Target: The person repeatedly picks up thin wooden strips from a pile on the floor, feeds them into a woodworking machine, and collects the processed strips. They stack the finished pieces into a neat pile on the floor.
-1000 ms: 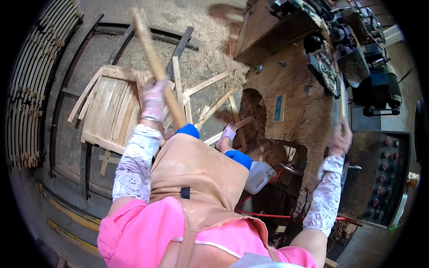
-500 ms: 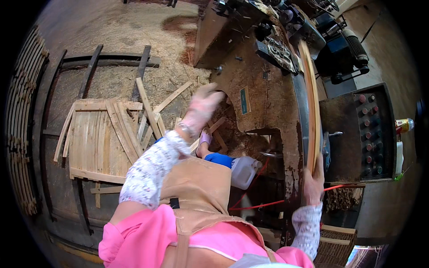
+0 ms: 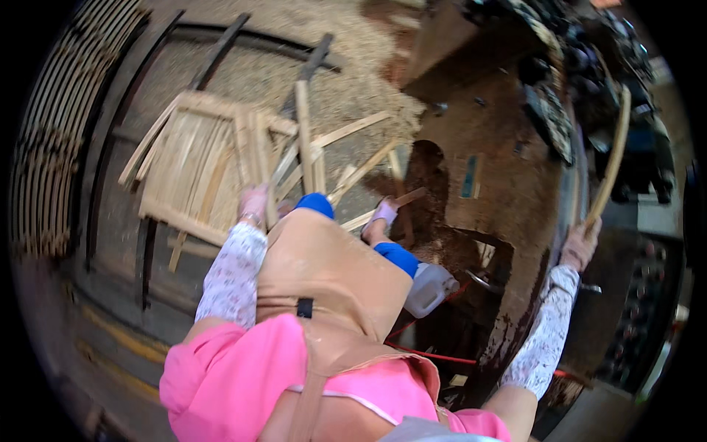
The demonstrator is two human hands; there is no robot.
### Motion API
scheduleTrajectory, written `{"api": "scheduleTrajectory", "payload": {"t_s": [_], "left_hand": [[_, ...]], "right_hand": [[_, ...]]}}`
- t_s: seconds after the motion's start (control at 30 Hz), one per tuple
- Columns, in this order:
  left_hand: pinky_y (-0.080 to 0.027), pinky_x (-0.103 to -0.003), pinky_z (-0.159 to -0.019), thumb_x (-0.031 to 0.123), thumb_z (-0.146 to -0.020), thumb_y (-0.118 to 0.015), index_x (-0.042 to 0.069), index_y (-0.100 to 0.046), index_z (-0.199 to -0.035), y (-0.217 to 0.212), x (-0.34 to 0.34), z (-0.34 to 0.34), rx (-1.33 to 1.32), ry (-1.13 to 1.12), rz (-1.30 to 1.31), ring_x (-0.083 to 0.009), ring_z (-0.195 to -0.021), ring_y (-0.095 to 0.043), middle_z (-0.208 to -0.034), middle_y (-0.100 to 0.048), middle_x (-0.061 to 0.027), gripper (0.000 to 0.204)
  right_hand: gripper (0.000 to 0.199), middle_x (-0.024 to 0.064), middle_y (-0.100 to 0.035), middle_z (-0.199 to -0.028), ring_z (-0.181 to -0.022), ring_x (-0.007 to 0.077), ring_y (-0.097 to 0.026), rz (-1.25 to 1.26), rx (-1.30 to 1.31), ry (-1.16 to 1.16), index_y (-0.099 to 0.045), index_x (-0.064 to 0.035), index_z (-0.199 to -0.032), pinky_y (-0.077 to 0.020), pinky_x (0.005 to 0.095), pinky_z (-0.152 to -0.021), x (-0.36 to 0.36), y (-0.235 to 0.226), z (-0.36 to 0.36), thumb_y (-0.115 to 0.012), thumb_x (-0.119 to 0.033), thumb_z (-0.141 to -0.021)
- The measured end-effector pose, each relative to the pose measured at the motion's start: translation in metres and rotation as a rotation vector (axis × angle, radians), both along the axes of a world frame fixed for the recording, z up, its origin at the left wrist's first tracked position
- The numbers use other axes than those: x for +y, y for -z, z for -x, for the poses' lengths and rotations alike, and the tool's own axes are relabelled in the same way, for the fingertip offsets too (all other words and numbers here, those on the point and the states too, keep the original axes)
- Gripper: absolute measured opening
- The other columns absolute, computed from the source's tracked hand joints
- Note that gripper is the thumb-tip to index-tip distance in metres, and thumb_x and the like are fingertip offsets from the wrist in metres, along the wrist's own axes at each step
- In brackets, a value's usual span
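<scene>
My right hand (image 3: 579, 244) is closed around the near end of a long, narrow wooden strip (image 3: 613, 162). The strip reaches away along the machine's right side, its far end near the dark machine parts. On the left, my left hand (image 3: 254, 202) is at the near right part of a stack of pale wooden boards (image 3: 195, 158). It touches or lies right beside the near end of a loose wooden strip (image 3: 262, 151) on that stack. Its fingers are blurred, so their grip is unclear.
The brown machine body (image 3: 504, 199) stands ahead to the right, with a dark control box (image 3: 633, 309) beyond it. Loose wooden strips (image 3: 353, 130) lie on the sawdust-covered floor. A white plastic jug (image 3: 429, 289) stands near my knee. Racked strips (image 3: 51, 162) line the far left.
My left hand has moved left and nearer, from above the loose strips to the board stack. My right hand still holds its strip, now slanting. The whole view has turned and shifted.
</scene>
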State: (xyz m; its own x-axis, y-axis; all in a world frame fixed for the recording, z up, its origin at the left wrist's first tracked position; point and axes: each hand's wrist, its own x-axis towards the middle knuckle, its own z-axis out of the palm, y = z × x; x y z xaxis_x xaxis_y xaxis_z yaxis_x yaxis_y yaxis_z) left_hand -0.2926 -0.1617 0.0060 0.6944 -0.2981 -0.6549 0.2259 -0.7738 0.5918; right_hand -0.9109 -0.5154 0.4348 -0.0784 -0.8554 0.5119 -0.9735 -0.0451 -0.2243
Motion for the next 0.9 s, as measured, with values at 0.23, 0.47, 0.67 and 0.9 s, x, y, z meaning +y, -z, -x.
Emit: {"api": "scheduleTrajectory", "payload": {"t_s": [0.23, 0.47, 0.67, 0.9], "left_hand": [[-0.046, -0.051, -0.107, 0.045, -0.085, -0.063, -0.003, -0.058, -0.135, 0.071, 0.008, -0.034, -0.205, 0.055, -0.364, -0.0455, -0.125, -0.06, -0.128, -0.064, -0.0322, 0.069], [-0.05, -0.048, -0.101, 0.037, -0.085, -0.067, -0.002, -0.07, -0.118, 0.182, 0.026, -0.055, -0.076, 0.126, -0.191, -0.0391, -0.121, -0.064, -0.123, -0.07, -0.0262, 0.051], [-0.051, -0.044, -0.098, 0.026, -0.081, -0.071, -0.004, -0.065, -0.127, 0.134, 0.018, -0.069, -0.108, -0.003, -0.044, -0.0404, -0.113, -0.067, -0.121, -0.07, -0.0249, 0.055], [-0.053, -0.046, -0.087, 0.039, -0.079, -0.078, -0.001, -0.065, -0.123, 0.018, -0.038, -0.122, -0.447, -0.088, 0.077, -0.0371, -0.101, -0.069, -0.11, -0.072, -0.0229, 0.06]], "right_hand": [[0.052, 0.0176, -0.046, -0.157, -0.146, 0.0282, -0.041, -0.253, -0.004, -0.074, -0.04, 0.0035, -0.153, -0.0285, 0.0347, -0.121, 0.178, -0.005, 0.024, -0.048, -0.02, -0.107], [0.042, 0.0168, -0.057, -0.143, -0.132, 0.026, -0.055, -0.246, -0.148, 0.177, -0.053, 0.0057, -0.142, -0.0421, 0.0356, -0.113, 0.322, -0.006, 0.058, -0.058, -0.004, -0.101], [0.045, 0.017, -0.057, -0.141, -0.131, 0.0263, -0.055, -0.073, -0.049, -0.075, -0.052, 0.0063, -0.143, -0.0425, 0.0356, -0.112, 0.176, -0.001, 0.048, -0.059, -0.002, -0.1], [0.043, 0.0181, -0.062, -0.139, -0.127, 0.025, -0.06, -0.148, -0.188, -0.124, -0.055, 0.0065, -0.142, -0.0461, 0.0339, -0.109, 0.04, 0.007, 0.012, -0.057, -0.016, -0.105]]}}
